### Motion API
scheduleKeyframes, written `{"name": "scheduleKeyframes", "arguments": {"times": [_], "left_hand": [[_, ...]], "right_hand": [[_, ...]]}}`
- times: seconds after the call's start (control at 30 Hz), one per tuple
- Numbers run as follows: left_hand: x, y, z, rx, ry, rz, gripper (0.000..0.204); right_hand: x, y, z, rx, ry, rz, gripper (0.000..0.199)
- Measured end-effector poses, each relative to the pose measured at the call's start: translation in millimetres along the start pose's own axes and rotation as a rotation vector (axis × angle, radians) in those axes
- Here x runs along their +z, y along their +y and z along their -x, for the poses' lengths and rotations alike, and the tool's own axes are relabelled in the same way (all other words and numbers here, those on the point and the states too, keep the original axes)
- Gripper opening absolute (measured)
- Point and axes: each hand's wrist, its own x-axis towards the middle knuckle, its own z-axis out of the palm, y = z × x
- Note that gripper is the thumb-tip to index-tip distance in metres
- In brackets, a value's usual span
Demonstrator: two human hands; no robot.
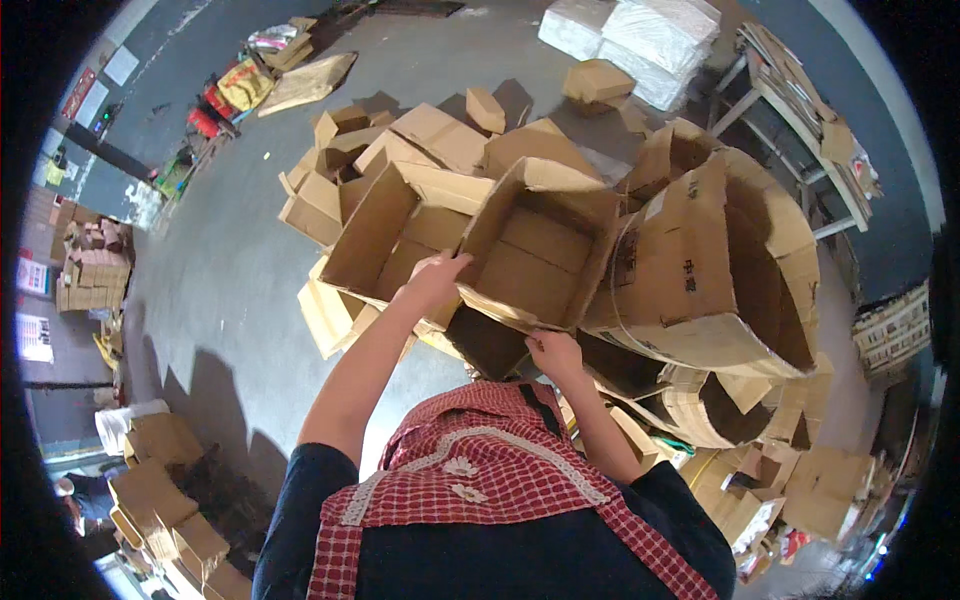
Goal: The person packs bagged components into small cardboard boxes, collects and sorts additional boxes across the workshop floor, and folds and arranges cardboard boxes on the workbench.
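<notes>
An open cardboard box [540, 250] is held up in front of the chest, tilted so that its hollow inside faces the camera. Its left wall is gripped by the left hand [437, 278], the fingers curled over the edge. Its lower edge is pinched by the right hand [556, 352], closed on the cardboard from below. A second open box [392, 232] is seen just beside the held one, on its left, touching it. To the right, a large curved roll of corrugated cardboard [720, 270] is stood close against the box. Behind, a loose heap of flattened and folded cartons [400, 140] is spread over the grey concrete floor [220, 290]. A red checked apron [480, 470] is worn over dark sleeves.
</notes>
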Motion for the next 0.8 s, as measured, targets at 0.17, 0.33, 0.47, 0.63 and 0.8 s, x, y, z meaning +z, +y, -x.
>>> {"name": "scheduleKeyframes", "arguments": {"times": [0.17, 0.33, 0.47, 0.63, 0.8], "left_hand": [[-18.2, 15.5, -16.5, 0.014, -0.123, -0.030, 0.070], [-38.7, 23.1, -20.9, 0.015, -0.146, -0.180, 0.096], [-38.9, -5.9, -15.6, -0.068, -0.124, -0.166, 0.101], [-29.9, -37.8, -18.0, -0.063, 0.050, -0.002, 0.097], [16.5, -41.0, -3.1, -0.200, -0.118, 0.229, 0.077]], "right_hand": [[-84.9, -44.0, -12.9, -0.594, 0.681, -0.010, 0.054], [-53.3, -34.7, -28.5, -0.301, 0.272, 0.045, 0.082], [-48.1, -32.4, -46.5, -0.006, -0.061, -0.116, 0.080], [-38.5, -39.3, -42.2, -0.092, -0.095, -0.002, 0.064], [-44.7, -55.2, -24.4, -0.219, -0.188, 0.014, 0.049]]}}
